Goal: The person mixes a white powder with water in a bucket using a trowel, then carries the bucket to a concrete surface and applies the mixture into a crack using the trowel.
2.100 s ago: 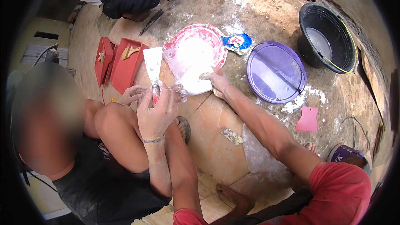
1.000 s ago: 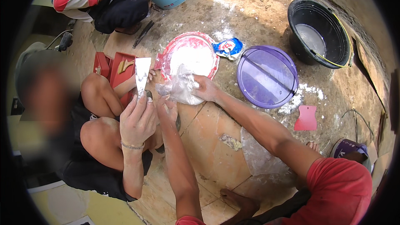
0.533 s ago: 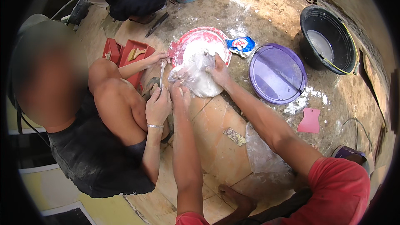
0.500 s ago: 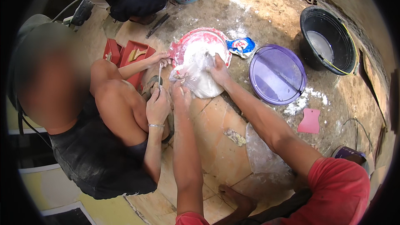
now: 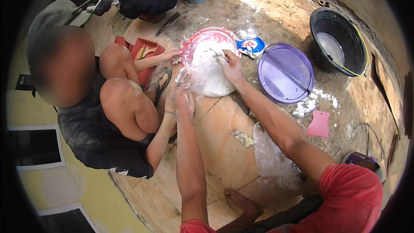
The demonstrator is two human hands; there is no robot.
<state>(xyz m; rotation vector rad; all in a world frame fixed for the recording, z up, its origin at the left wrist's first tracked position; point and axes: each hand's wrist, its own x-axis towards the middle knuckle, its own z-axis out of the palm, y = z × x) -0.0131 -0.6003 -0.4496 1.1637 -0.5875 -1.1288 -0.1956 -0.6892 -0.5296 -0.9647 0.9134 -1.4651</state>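
Clear plastic bag point(image 5: 214, 87): white-filled, slumped between the two hands, overlapping the near edge of the red round tray point(image 5: 214, 30).
Left hand point(image 5: 184, 98): fingers closed on the bag's gathered left end.
Right hand point(image 5: 232, 65): well apart from the left, thumb and fingers pinching the bag's upper right edge.
Tray rim: exposed along the far side, hidden by the bag along the near side; white powder within.
Right border: a blue packet point(image 5: 251, 46) just beside the tray; then the purple lid point(image 5: 286, 73), near the right forearm, and the black bucket point(image 5: 317, 39) farther out.
Left border: a co-worker's hand point(image 5: 173, 55) at the tray's left edge; the co-worker's other forearm point(image 5: 163, 133) crowds the person's left forearm, its hand largely hidden.
Room between forearms: a wedge of tile floor point(image 5: 215, 146), bearing a small mottled piece point(image 5: 242, 137) and, to the right, a loose plastic sheet point(image 5: 271, 155).
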